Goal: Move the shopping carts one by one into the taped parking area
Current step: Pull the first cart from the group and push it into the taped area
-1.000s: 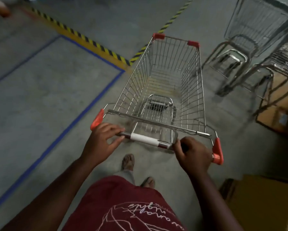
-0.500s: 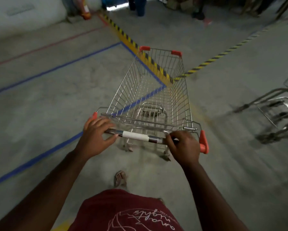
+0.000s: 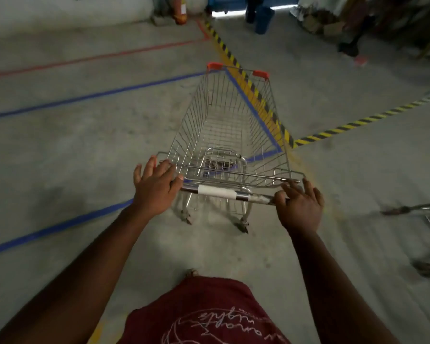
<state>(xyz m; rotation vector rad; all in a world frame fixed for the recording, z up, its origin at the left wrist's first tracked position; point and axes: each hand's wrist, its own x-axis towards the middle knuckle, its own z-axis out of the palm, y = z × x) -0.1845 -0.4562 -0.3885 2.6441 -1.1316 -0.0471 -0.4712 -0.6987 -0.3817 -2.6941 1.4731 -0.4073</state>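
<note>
Cart [image 3: 230, 135] is standing on the concrete floor [image 3: 60, 150], its basket already crossing the blue tape [image 3: 89, 96] of the parking area while its rear wheels are trailing just outside. Both hands are lying open on the handle bar [image 3: 224, 192]: left hand [image 3: 154, 188] with fingers spread at the bar's left end, right hand [image 3: 299, 204] resting fingertips on the right end. Empty wire steel is looking light and stiff, likely rolling freely; gripping the bar at its 2 ends should be steering it best.
</note>
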